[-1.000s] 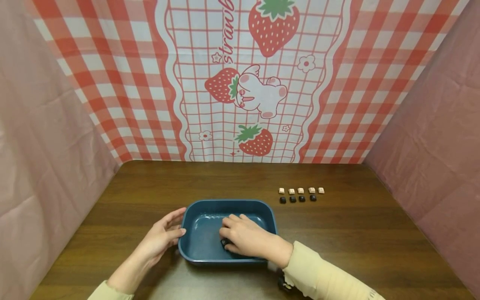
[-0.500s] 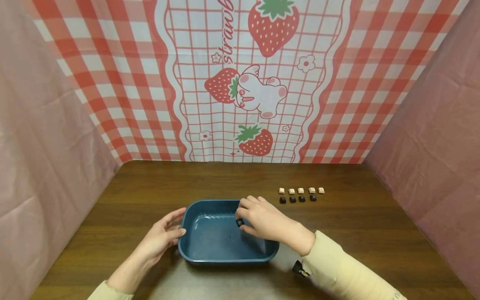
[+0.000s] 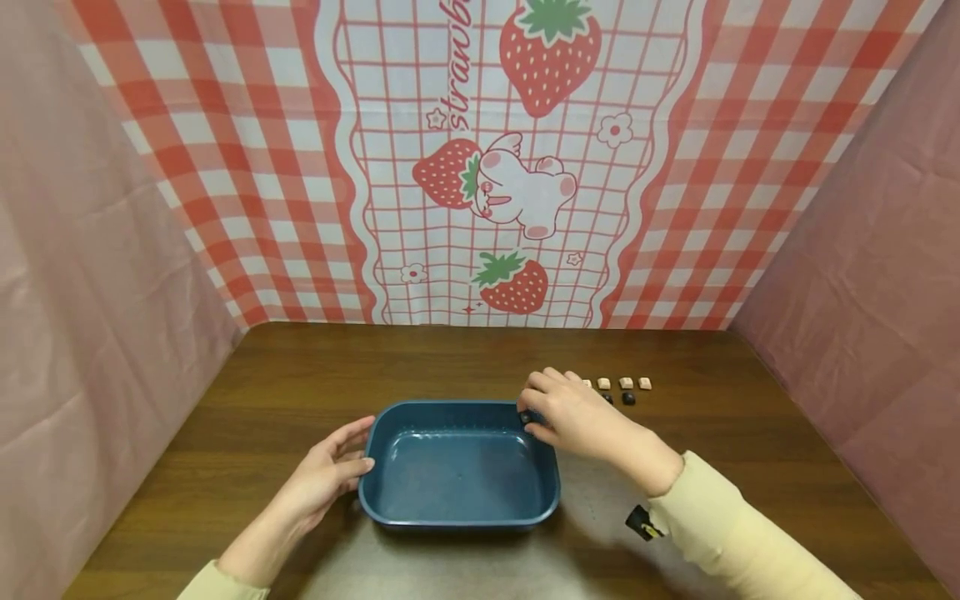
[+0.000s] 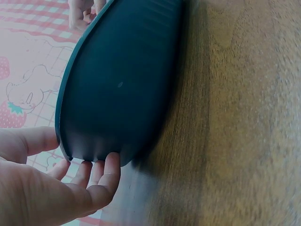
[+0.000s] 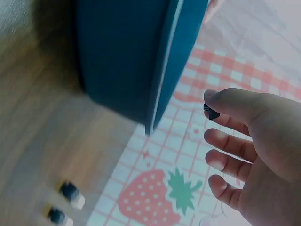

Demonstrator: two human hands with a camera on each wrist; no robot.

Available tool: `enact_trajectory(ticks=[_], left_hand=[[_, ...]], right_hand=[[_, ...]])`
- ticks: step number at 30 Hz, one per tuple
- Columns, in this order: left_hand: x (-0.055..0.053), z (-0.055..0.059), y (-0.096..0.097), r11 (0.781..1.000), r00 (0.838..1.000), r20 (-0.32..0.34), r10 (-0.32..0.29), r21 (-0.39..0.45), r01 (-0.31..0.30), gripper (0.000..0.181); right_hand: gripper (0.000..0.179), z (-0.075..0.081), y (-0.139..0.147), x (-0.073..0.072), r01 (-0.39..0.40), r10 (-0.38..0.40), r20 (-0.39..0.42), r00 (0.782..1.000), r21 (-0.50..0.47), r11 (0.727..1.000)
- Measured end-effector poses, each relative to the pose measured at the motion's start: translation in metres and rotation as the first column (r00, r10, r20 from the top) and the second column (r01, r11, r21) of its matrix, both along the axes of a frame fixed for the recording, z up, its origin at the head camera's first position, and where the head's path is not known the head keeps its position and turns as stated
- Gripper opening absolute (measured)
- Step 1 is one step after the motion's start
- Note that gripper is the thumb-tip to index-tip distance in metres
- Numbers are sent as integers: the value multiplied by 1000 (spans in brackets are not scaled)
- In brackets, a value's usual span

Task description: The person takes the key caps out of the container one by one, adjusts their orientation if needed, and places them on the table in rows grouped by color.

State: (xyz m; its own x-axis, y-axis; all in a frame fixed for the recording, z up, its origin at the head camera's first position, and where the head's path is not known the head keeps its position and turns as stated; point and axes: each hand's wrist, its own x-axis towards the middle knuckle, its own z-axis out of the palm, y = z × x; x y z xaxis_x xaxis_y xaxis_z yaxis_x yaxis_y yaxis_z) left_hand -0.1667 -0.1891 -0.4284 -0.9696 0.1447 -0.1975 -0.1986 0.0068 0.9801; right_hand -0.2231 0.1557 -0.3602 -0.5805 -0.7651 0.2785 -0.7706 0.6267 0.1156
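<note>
A deep blue rectangular basin (image 3: pixel 459 523) stands on the table, its inside bare in the head view. My left hand (image 3: pixel 326 475) holds its left end, thumb at the rim and the other fingers against the outer wall, also seen in the left wrist view. Over the back right corner of the rim, my right hand (image 3: pixel 573 414) pinches a small black keycap (image 5: pixel 211 112) between thumb and index finger; the other fingers are apart. Beyond that hand lie a row of white keycaps (image 3: pixel 626 383) and a row of black keycaps (image 3: pixel 628 399), both partly hidden by it.
The wooden table (image 3: pixel 322 367) reaches back to a red checked strawberry cloth (image 3: pixel 517 167). Pink cloth (image 3: pixel 847 275) closes off each side. A black strap-like piece (image 3: pixel 642 523) hangs at the right sleeve's cuff.
The right hand has risen out of the basin with the black keycap and moved right and back to the rim, now covering part of the keycap rows. The left hand stays at the basin.
</note>
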Motion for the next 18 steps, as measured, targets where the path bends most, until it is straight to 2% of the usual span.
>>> enact_trajectory(ticks=[18], left_hand=[[0,-2,0,1000,1000,2,6,-6,-6,61]], right_hand=[[24,20,73,-15,123,-127,-51,991,-63,990]])
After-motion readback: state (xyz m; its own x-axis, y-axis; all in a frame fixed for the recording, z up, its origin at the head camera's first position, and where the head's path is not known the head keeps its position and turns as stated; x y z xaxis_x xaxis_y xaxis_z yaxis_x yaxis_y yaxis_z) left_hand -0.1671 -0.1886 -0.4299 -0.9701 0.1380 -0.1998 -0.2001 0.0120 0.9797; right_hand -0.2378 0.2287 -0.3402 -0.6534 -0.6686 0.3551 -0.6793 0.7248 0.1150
